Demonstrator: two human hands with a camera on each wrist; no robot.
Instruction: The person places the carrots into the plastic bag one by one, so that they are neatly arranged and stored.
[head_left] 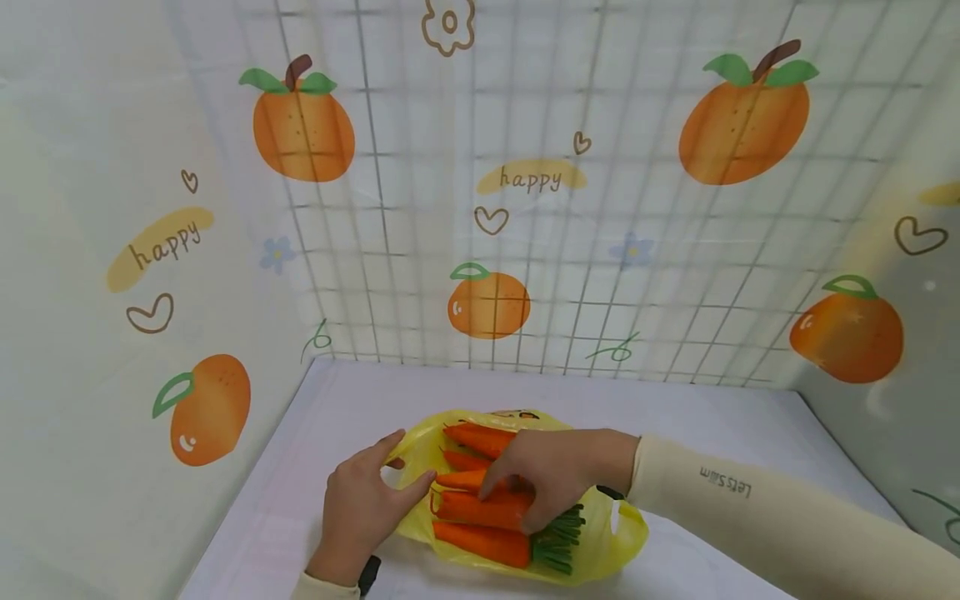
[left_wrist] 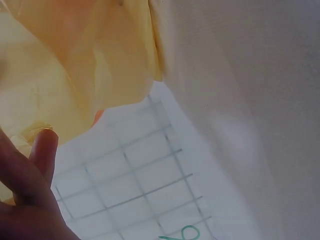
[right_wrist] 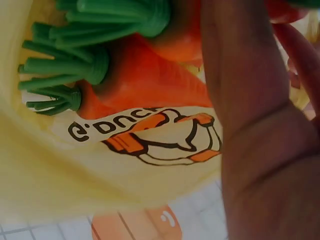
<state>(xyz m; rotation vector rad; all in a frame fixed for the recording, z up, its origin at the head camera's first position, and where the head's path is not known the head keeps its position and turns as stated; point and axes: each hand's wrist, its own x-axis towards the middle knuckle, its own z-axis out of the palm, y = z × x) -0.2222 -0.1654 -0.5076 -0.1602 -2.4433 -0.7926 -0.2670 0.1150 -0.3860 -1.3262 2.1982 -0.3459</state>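
Note:
Several orange carrots with cut green stalks lie side by side on a yellow plastic bag (head_left: 611, 550), their pointed tips toward the left. My right hand (head_left: 543, 471) reaches over from the right and grips one of the middle carrots (head_left: 483, 508), fingers on its far side and thumb on its near side. In the right wrist view, other carrots (right_wrist: 145, 75) lie close beside that hand, above a cartoon duck print (right_wrist: 170, 137) on the bag. At the bag's left end, my left hand (head_left: 363, 500) spreads thumb and fingers against the plastic. Yellow film (left_wrist: 110, 65) overhangs its fingers (left_wrist: 45, 152).
The bag lies on a white tabletop (head_left: 277, 517). Behind stands a wire grid (head_left: 420, 225) covered by a pale sheet printed with oranges and hearts. Similar printed sheets (head_left: 75, 375) close off both sides. A loop of the bag (head_left: 633, 529) sticks out at the right.

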